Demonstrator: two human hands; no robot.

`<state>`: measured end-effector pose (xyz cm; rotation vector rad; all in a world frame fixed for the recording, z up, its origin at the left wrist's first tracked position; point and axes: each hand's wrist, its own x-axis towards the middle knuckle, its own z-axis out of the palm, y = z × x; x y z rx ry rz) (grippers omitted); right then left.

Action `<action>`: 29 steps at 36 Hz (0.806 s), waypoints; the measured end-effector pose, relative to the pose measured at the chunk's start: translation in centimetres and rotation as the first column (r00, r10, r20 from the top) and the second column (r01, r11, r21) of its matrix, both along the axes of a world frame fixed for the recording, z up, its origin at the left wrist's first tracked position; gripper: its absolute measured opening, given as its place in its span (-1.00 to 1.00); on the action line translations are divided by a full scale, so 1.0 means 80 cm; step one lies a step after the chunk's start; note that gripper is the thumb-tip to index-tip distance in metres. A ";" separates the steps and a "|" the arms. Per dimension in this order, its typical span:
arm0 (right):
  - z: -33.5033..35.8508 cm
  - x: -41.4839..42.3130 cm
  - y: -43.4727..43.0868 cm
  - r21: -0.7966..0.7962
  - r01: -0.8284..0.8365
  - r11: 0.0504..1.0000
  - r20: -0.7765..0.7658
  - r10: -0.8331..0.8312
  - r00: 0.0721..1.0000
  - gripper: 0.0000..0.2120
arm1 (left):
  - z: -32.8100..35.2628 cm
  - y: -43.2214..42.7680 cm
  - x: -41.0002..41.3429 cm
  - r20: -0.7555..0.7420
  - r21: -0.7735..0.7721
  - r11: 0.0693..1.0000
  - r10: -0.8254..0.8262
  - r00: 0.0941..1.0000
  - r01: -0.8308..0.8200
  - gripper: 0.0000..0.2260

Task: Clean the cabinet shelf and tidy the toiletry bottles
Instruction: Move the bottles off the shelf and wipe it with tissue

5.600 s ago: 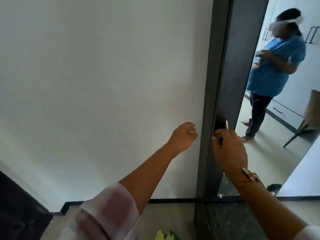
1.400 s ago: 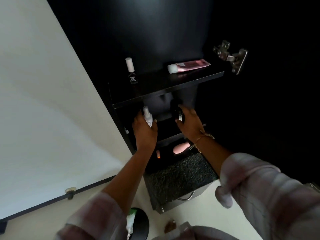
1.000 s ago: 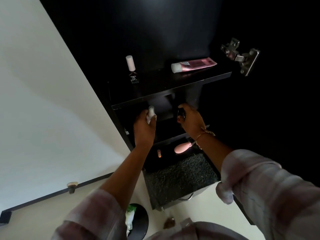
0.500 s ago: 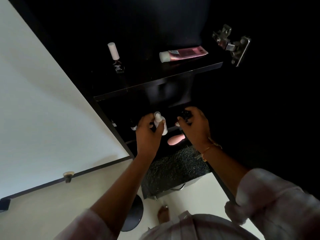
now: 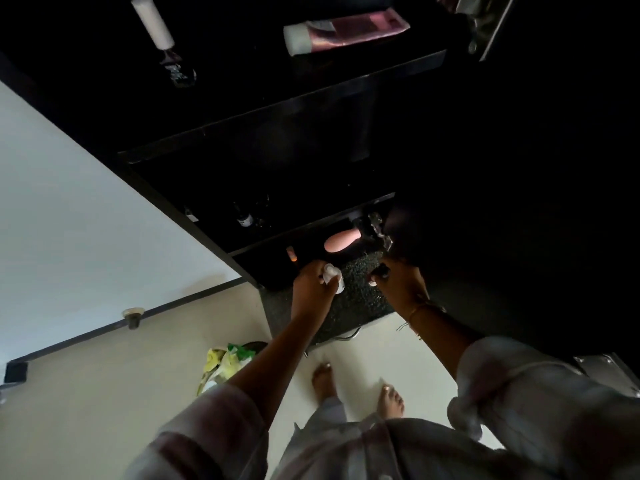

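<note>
The black cabinet stands open with dark shelves (image 5: 277,109). My left hand (image 5: 313,285) grips a small white bottle (image 5: 333,276) in front of the lowest shelf. My right hand (image 5: 398,282) holds a small dark bottle (image 5: 381,270) beside it. On the top shelf stand a nail-polish bottle with a white cap (image 5: 162,39) and a lying pink tube (image 5: 343,32). A small dark bottle (image 5: 245,218) stays on the middle shelf. A pink bottle (image 5: 341,240) and a small orange item (image 5: 291,254) lie on the lowest shelf.
A speckled dark drawer top (image 5: 349,299) juts out under my hands. The white cabinet door (image 5: 86,216) hangs open at left; metal hinges (image 5: 379,230) sit at right. A dark bin with yellow-green cloths (image 5: 228,362) stands on the pale floor beside my bare feet (image 5: 323,379).
Both hands have drawn back and down out of the middle shelf, carrying the white bottle and the dark bottle over the drawer top. The view has tilted down.
</note>
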<state>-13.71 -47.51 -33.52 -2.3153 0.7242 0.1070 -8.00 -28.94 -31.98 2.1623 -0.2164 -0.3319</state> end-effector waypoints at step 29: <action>-0.060 0.051 -0.019 -0.109 -0.188 0.976 -0.201 0.163 0.966 -0.75 | -0.068 -0.073 0.045 0.042 0.198 0.964 -0.189 0.981 0.177 -0.80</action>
